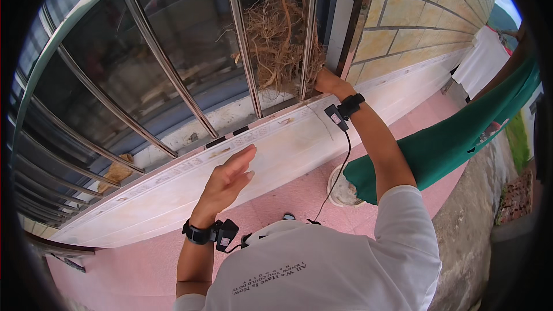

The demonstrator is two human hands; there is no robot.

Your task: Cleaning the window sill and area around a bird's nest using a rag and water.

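Observation:
A bundle of dried woody roots (276, 47) stands behind the steel window bars (245, 43), its fine tangled ends low on the sill (190, 134). My right hand (330, 83) reaches to the lower right corner of the window, beside the last bar and against the roots. Its fingers are hidden, so whether they grip anything does not show. Lower down and to the left, my left hand (229, 181) is held in front of the tiled wall (276, 160). Nothing is in it; the fingers are extended and the thumb stands a little apart.
A green cloth (440, 138) hangs close by my right arm, above a whitish round tub (339, 188) on the pink floor (142, 268). Farther right hangs a white cloth (481, 60). A tan sponge-like piece (116, 172) lies behind the bars at left. A cable (343, 164) runs from my right wrist device.

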